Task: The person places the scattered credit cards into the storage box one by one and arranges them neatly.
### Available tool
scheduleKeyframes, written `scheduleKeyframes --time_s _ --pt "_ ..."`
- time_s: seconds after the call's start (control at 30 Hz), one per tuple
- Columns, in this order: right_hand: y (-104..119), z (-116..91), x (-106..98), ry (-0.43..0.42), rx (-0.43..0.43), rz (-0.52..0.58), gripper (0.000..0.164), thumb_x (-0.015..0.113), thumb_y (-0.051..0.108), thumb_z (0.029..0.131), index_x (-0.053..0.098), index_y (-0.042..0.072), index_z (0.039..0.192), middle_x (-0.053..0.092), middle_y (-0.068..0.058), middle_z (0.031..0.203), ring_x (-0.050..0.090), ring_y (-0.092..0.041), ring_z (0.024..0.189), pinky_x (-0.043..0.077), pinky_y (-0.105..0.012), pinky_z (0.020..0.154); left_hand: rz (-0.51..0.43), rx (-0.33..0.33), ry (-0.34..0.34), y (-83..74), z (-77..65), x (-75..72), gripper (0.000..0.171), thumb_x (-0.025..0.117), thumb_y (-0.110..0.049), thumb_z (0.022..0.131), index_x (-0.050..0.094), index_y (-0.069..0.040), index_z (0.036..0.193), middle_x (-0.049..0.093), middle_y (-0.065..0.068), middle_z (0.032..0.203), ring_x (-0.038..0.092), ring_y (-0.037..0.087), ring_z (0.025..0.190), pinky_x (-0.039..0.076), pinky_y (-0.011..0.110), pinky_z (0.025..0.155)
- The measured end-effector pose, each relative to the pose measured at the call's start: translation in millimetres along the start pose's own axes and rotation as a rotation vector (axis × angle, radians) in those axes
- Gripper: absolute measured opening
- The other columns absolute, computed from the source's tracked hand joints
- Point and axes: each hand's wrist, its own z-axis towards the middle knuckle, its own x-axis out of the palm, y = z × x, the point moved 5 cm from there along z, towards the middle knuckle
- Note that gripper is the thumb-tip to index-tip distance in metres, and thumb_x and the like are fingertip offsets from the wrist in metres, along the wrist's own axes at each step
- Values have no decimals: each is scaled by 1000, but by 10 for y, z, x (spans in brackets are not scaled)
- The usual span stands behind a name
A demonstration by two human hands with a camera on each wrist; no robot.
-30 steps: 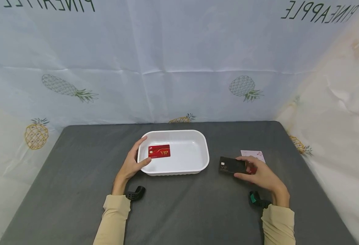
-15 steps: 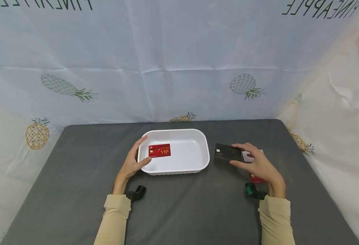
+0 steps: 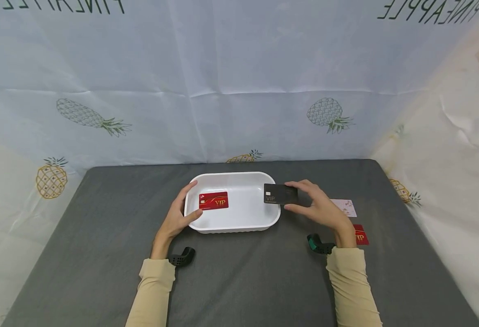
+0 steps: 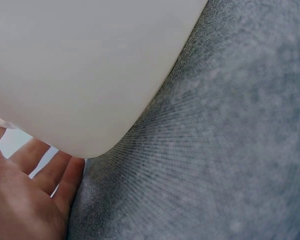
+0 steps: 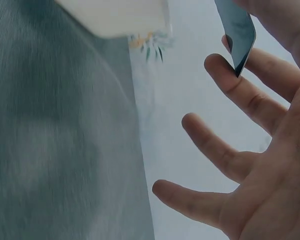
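Against the left end of a white plastic tray (image 3: 243,222), my left hand (image 3: 175,219) grips the rim, its thumb at the near left corner and a finger at the far one. The left wrist view shows its other fingers (image 4: 52,170) by the tray's outer wall. Inside the tray lies a red VIP card (image 3: 213,200). My right hand (image 3: 318,206) pinches a black VIP card (image 3: 280,194) by its right end, between thumb and fingers. That card overlaps the tray's right rim in the head view. Two fingers (image 5: 210,145) of the right hand spread loose below it.
Right of the tray, a pale pink patterned card (image 3: 345,207) and another red VIP card (image 3: 360,235) lie on the grey cloth-covered table (image 3: 239,281), the red one partly behind the right wrist. A white pineapple-print curtain (image 3: 239,127) hangs along the table's far edge.
The right hand has lifted the black card off the pink and red cards and carried it left to the tray's right rim. My left hand keeps its place on the tray.
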Motion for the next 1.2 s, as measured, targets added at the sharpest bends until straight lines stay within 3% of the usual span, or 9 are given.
scheduleKeyframes --time_s 0.43,0.8,1.2 --pt "226 404 401 87 -47 25 63 82 21 88 56 9 145 60 -15 125 56 -27 106 50 -53 95 -1 3 -1 12 -7 -9 82 69 -4 86 32 -9 159 36 22 159 48 42 132 47 18 97" --pt "244 560 569 140 1 -101 63 80 32 89 57 11 144 54 -18 144 53 -39 131 44 -59 106 6 8 1 15 -2 -10 81 71 -9 87 33 -9 159 38 23 158 48 44 132 47 18 98" --pt "261 631 670 144 56 -236 64 80 36 88 58 11 143 59 -16 140 55 -40 126 45 -61 104 7 10 2 15 -2 -11 82 70 -7 86 32 -6 158 37 24 158 48 45 132 47 18 97"
